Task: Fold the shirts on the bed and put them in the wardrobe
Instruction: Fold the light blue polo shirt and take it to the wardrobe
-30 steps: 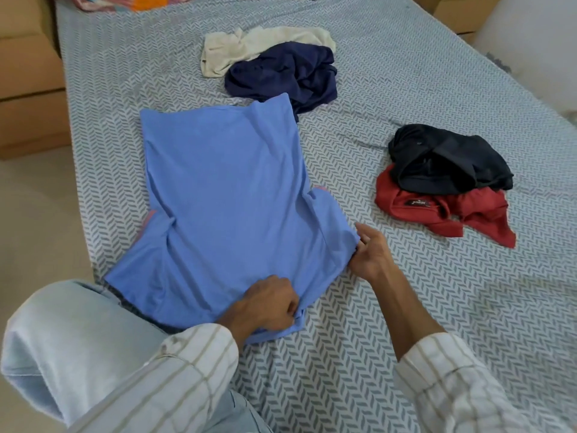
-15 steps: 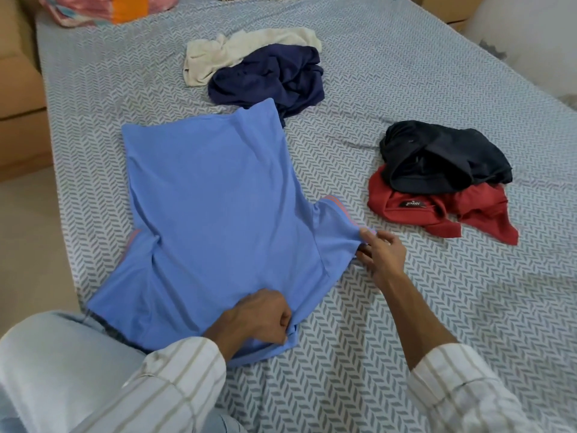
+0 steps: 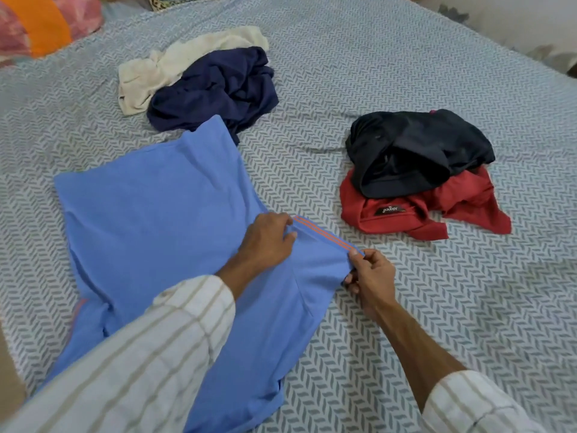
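A light blue shirt (image 3: 156,232) lies spread flat on the bed (image 3: 406,323), its sleeve with orange stripes stretched out to the right. My left hand (image 3: 268,242) pinches the inner end of the sleeve's striped hem. My right hand (image 3: 368,273) pinches the sleeve's outer corner. Farther back, a crumpled navy shirt (image 3: 215,92) lies partly over a cream shirt (image 3: 175,64). To the right, a black shirt (image 3: 415,151) sits on top of a red shirt (image 3: 402,214) with a visible neck label.
A pink and orange pillow (image 3: 40,23) lies at the bed's far left corner. The grey patterned sheet shows bare between the two piles and along the near right side. A pale wall (image 3: 515,17) borders the bed at the far right.
My left hand left the shirt's lower part and moved up to the striped sleeve hem. My right hand keeps hold of the sleeve end. The camera moved closer and shifted right.
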